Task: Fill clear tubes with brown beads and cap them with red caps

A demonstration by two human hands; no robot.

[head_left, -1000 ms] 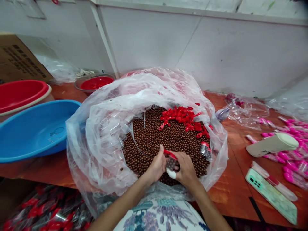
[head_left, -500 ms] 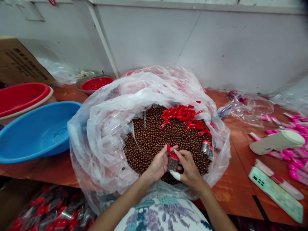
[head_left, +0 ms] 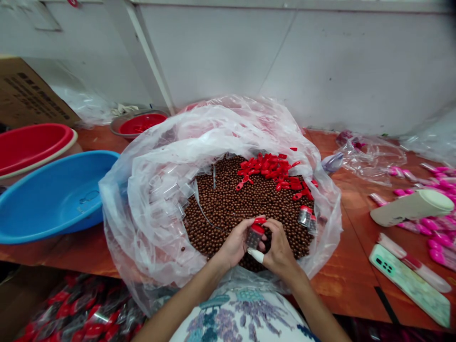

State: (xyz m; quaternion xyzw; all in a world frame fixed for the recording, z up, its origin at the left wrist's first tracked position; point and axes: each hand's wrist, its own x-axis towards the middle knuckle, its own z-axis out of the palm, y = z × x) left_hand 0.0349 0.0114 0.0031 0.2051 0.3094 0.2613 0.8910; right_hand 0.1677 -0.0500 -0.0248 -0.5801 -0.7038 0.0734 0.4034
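Note:
My left hand (head_left: 235, 243) is closed around a small clear jar (head_left: 254, 238) that has a red lid and dark balls inside. At the jar's other side, my right hand (head_left: 279, 247) grips it too, its fingers at the red top and its thumb, wrapped in white, near the base. A red piece (head_left: 260, 220) stands out above the lid, between the fingertips of both hands. Underneath lies a wide heap of brown balls (head_left: 228, 204), held in a clear plastic bag (head_left: 153, 156). Red scoops (head_left: 267, 166) are piled on the heap's far side. Filled red-lidded jars (head_left: 305, 216) rest at its right.
Empty-looking clear jars (head_left: 171, 190) lie on the bag's left fold. Left of it stand a blue basin (head_left: 46, 194) and a red basin (head_left: 35, 142). A phone (head_left: 409, 285), a pale bottle (head_left: 409, 208) and pink items are on the right. Red-lidded jars (head_left: 89, 308) fill the lower left.
The red piece above the jar has gone from upright to lying nearly flat over the lid. My right fingers have moved up to the lid, and the thumb has shifted left under the jar.

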